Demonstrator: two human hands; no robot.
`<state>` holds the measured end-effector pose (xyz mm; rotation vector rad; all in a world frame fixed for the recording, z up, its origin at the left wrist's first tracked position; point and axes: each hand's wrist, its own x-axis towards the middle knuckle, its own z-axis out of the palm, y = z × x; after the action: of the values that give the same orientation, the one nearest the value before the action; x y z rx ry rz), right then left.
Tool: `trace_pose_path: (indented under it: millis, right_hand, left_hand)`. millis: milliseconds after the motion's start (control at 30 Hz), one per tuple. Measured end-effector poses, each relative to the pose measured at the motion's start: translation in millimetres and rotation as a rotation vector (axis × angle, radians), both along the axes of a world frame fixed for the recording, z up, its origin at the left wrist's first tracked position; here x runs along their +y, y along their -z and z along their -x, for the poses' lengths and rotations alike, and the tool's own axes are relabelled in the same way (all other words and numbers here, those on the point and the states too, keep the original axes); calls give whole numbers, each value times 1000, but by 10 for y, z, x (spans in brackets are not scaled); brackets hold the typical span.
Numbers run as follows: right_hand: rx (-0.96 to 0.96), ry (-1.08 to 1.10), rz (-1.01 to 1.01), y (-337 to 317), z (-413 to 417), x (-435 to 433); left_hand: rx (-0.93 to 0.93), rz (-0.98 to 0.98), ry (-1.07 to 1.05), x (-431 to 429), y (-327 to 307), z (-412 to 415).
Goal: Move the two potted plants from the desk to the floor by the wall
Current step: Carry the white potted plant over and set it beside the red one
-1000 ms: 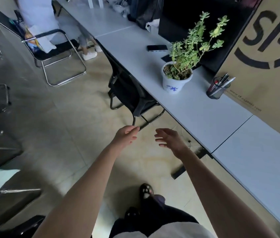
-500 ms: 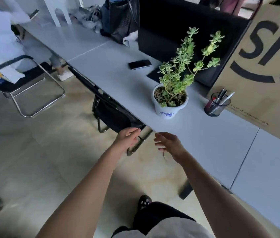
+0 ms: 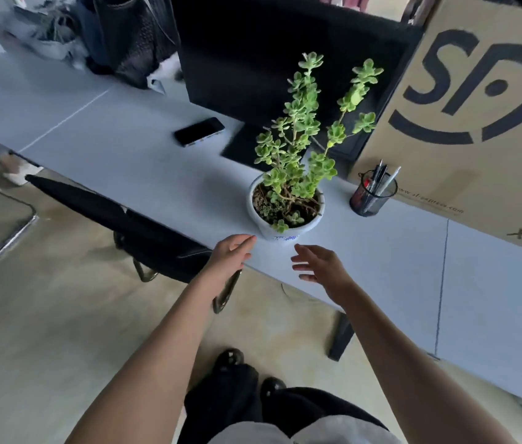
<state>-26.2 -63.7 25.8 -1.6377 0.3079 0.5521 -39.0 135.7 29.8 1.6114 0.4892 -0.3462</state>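
— White ceramic pot point(image 3: 286, 219) of green succulent: where is it?
— Upright on the grey desk point(image 3: 144, 168), beside a black mesh pen cup point(image 3: 371, 197).
— Hands?
— Left hand point(image 3: 232, 254) and right hand point(image 3: 320, 262) both spread, empty, just short of it.

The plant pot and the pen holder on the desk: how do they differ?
The plant pot is white, solid and rounded with blue markings; the pen holder is black see-through mesh with straighter sides. The pot is wider and holds soil and a tall green plant; the holder holds pens. The pot stands just beyond both open hands; the holder stands farther right, by the cardboard box. Both stand upright on the desk.
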Motion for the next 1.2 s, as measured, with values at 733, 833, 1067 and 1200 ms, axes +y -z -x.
trace_pose_path:
  millis: [733,833,1067,1200]
  right_hand:
    - [-2,356,-177,293,-395,299]
    - [-5,306,-197,352,-427,283]
    - [44,238,-297,457,-475,259]
    - [75,194,-349,493,-482,233]
  left_hand:
    - [106,261,255,274,350,-1014]
    - [103,287,270,279,400,-1059]
    - [115,367,300,277,433,-1136]
    - [138,393,289,254,475,-1176]
